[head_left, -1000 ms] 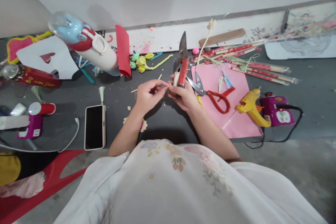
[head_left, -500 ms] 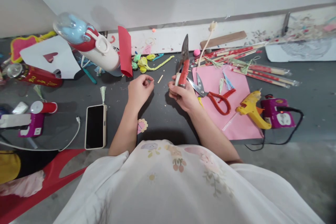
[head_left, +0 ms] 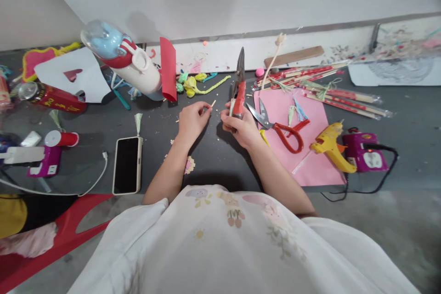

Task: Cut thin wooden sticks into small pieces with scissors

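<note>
My right hand is wrapped round the red handles of metal snips, whose closed blades point up and away from me. My left hand rests low over the dark table, thumb and forefinger pinched at the near end of a short wooden stick. A few finger-widths of bare table separate the two hands. Small wood chips lie scattered around them.
Red-handled scissors lie on pink paper to the right, with a yellow glue gun and a purple power strip beyond. A phone lies on the left. A white bottle, a red card and bundled sticks line the back.
My hands were together at the snips; the left one then drew away to the left and now pinches the short stick on the table. The right hand still holds the snips.
</note>
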Demonstrator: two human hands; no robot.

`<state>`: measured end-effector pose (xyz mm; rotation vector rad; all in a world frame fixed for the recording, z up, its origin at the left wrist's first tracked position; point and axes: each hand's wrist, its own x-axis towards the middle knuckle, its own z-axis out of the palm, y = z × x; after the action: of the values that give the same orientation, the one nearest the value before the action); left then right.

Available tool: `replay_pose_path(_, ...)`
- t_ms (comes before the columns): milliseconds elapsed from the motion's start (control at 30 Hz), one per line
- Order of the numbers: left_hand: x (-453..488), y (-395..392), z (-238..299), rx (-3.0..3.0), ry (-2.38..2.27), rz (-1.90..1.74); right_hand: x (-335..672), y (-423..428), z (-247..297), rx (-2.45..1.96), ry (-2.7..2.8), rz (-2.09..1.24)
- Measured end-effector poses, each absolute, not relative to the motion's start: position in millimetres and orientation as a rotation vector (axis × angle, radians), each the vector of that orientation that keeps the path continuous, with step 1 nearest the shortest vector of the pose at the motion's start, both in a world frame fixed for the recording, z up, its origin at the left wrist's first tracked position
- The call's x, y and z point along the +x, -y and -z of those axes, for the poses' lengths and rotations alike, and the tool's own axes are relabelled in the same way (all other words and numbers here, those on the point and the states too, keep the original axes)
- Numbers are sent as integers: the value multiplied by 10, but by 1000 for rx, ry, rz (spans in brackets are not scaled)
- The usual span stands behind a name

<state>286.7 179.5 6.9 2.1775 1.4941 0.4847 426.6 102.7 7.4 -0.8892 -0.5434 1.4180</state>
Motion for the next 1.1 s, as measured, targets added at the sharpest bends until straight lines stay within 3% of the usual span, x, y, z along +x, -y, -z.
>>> replay_pose_path(300,2712,-1882,-120,2153,-1600,-586,4264,-1023,-97,-950,574,-1424)
replay_pose_path(767,2513,-1955,-190,2172,-1680,-463,4257,-1032,-75,-977,572,-1445)
replay_pose_path(1100,2742,-1749,-240,1781,-1029,-701,4226,-1080,75,-1128,620,-1447)
